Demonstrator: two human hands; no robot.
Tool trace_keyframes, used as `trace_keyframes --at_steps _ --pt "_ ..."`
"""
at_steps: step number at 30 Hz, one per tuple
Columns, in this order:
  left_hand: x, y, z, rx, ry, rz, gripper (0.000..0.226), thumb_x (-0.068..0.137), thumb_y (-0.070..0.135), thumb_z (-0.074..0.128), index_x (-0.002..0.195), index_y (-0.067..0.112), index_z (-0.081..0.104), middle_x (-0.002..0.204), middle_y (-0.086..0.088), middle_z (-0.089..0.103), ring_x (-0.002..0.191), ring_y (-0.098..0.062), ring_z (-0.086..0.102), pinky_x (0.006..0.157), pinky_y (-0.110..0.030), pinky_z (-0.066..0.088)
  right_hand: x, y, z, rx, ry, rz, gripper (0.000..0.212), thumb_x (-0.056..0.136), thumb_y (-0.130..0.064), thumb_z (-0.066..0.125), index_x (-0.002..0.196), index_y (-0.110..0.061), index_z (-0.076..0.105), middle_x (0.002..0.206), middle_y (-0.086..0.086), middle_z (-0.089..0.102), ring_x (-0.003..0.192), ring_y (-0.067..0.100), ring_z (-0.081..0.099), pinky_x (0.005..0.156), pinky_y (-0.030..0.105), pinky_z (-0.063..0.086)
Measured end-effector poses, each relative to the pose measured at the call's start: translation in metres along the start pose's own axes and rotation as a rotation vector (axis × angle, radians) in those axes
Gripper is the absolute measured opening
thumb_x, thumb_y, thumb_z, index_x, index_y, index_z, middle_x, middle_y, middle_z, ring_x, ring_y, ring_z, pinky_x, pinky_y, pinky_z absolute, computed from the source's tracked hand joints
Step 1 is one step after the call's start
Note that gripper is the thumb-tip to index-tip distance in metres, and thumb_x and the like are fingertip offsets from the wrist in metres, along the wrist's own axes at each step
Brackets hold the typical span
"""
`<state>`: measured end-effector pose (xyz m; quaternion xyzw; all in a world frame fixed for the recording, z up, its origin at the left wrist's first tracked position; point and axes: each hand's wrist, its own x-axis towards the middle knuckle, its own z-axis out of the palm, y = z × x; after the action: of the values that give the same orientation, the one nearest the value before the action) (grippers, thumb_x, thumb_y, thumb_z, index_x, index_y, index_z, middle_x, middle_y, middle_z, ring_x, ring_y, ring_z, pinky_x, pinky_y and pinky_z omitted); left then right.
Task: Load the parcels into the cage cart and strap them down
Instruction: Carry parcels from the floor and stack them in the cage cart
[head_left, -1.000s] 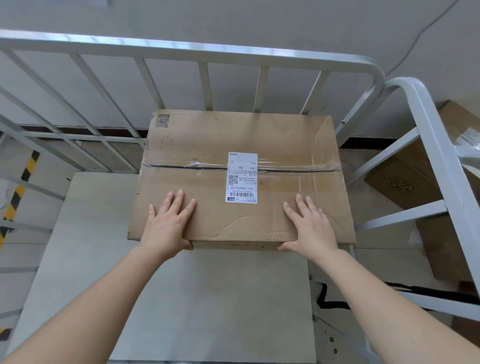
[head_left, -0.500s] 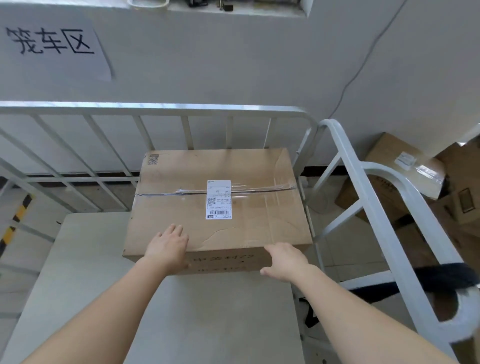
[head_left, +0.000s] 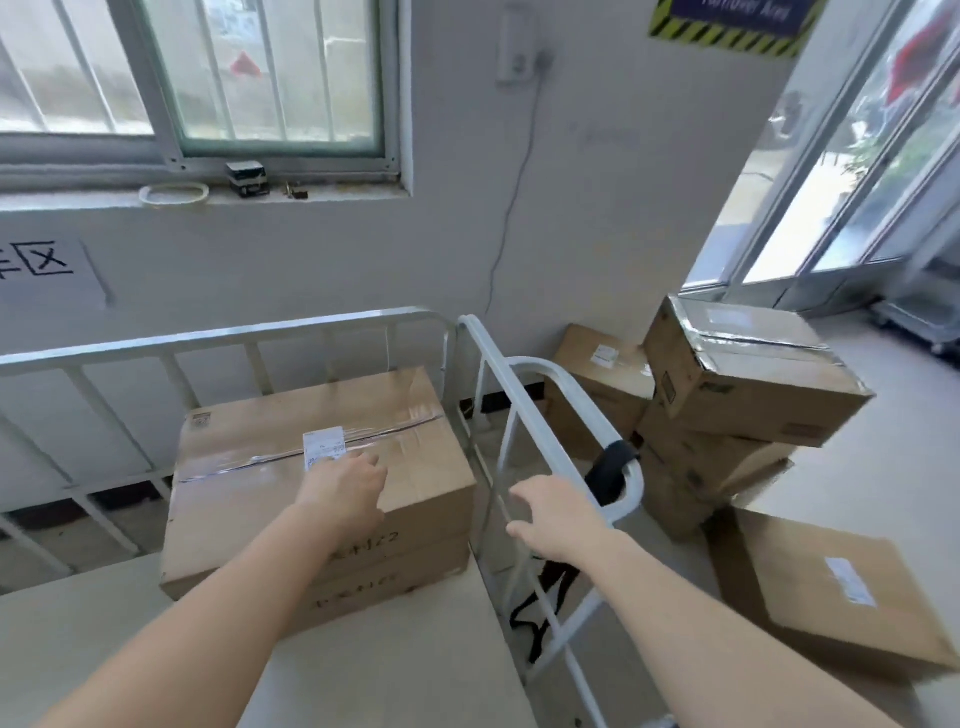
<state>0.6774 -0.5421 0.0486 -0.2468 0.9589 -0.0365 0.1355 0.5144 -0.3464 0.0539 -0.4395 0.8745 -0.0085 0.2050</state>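
One brown box (head_left: 244, 499) sits in the cage cart (head_left: 223, 335), left of the middle of the frame. It is pushed into the far corner, close to the back bars and the side rail (head_left: 496, 364). Its long side runs left to right, and a white label (head_left: 323, 449) is stuck on the tape across the top.

The left hand (head_left: 345, 486) is over the top of the box, just beside the label. Its fingers are loose and point away. It grips nothing, and I cannot tell if it touches the cardboard. The right hand (head_left: 558, 517) hangs in the air in the middle of the frame, near the side rail. Its fingers are spread and it holds nothing.

A black strap (head_left: 610, 467) is wound round the side rail, and some of it hangs down lower. Nothing is strapped yet.

More parcels wait on the floor at the right of the frame, on the other side of the side rail. The top box (head_left: 748, 374) sits crooked on a pile, with its long side running from upper left to lower right. A flat box (head_left: 831, 592) lies at the lower right, nearest the person.

So the next parcel is probably off to the right, past the rail. The right hand is much nearer to it. The left hand would have to cross over the rail, and the box looks too wide for one hand. The crooked top box could slip if it is pulled by one corner.
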Motion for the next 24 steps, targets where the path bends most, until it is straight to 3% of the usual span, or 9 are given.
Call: trace_keyframes --at_steps 7,11,19,24 --pt "0.023 0.098 -0.087 0.061 0.228 0.173 0.049 0.092 0.042 0.057 0.133 0.017 0.05 0.137 0.003 0.05 0.13 -0.018 0.044 0.102 -0.037 0.041 -0.077 0.091 -0.064 -0.013 0.185 0.158 0.045 0.092 -0.038 0.057 0.134 -0.022 0.055 0.132 0.0 0.056 0.125 0.024 0.049 0.096 0.039 0.049" --pt "0.04 0.172 -0.124 0.095 0.304 0.248 0.044 0.092 0.039 0.056 0.13 0.017 0.052 0.131 0.003 0.054 0.124 -0.018 0.048 0.097 -0.035 0.045 -0.114 0.16 -0.085 -0.05 0.218 0.233 0.053 0.094 -0.041 0.056 0.143 -0.023 0.047 0.142 0.001 0.049 0.136 0.023 0.038 0.105 0.04 0.042" --pt "0.076 0.327 -0.162 0.064 0.308 0.317 0.041 0.092 0.043 0.057 0.121 0.016 0.052 0.122 0.003 0.055 0.121 -0.017 0.048 0.089 -0.033 0.043 -0.171 0.317 -0.107 -0.045 0.236 0.346 0.054 0.093 -0.04 0.057 0.143 -0.023 0.045 0.144 0.002 0.046 0.137 0.022 0.034 0.104 0.037 0.038" --pt "0.106 0.421 -0.164 0.09 0.262 0.367 0.051 0.093 0.044 0.056 0.133 0.015 0.047 0.137 0.002 0.048 0.133 -0.018 0.04 0.1 -0.035 0.039 -0.2 0.41 -0.105 -0.021 0.217 0.429 0.05 0.093 -0.039 0.057 0.139 -0.023 0.048 0.141 0.002 0.048 0.134 0.022 0.037 0.101 0.037 0.042"
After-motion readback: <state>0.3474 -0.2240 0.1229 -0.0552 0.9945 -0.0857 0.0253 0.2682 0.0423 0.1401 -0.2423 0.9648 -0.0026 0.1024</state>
